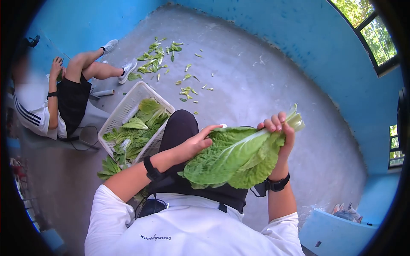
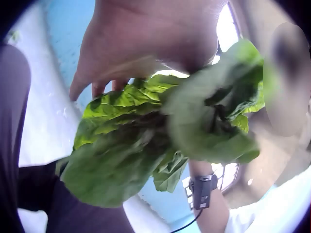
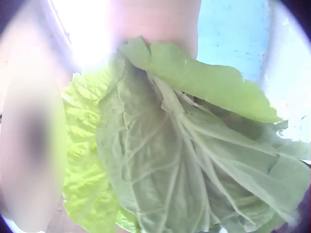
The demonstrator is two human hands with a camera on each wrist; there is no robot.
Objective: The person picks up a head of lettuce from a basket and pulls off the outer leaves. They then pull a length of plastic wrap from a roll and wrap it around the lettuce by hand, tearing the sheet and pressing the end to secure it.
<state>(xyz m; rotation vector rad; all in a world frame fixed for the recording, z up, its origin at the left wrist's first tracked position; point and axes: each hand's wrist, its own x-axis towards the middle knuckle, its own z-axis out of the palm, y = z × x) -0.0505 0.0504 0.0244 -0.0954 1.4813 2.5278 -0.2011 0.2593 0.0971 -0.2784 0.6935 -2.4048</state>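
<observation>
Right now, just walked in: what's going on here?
A person in a white shirt is handling a leafy green vegetable. The right hand grips it near its pale stem end; the left hand touches the leaves. A white basket of more greens stands to the left, with loose leaves scattered on the floor. Another person sits nearby.

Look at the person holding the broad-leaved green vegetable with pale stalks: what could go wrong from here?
The right hand grips the broad-leaved green vegetable near its pale stalks; the wide leaves might tear if bent sharply.

Loose green leaf scraps lie on the grey floor near a pale sports shoe; stepping there might cause a slip.
</observation>
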